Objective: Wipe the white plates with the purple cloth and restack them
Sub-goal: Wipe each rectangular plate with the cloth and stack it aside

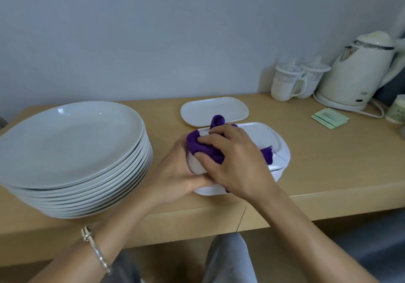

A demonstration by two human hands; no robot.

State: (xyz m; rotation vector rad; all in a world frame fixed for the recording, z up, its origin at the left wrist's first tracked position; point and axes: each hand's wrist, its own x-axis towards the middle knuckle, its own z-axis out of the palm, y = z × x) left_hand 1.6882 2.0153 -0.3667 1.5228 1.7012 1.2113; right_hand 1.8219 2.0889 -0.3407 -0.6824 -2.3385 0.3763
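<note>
A white rectangular plate (266, 136) is tilted above a short stack of like plates (279, 169) near the table's front edge. My left hand (175, 173) grips its near left corner from below. My right hand (235, 162) presses the bunched purple cloth (197, 145) onto the plate's left part; a cloth end (267, 154) trails out to the right. Another white rectangular plate (213, 110) lies alone further back. A tall stack of round white plates (72, 146) stands at the left.
Two lidded white mugs (287, 83) and a white electric kettle (359, 74) stand at the back right against the wall. Green paper sachets (329, 118) lie near the kettle's cord. A small jar (397, 109) sits at the right edge. The wooden table (328, 162) ends just before my knees.
</note>
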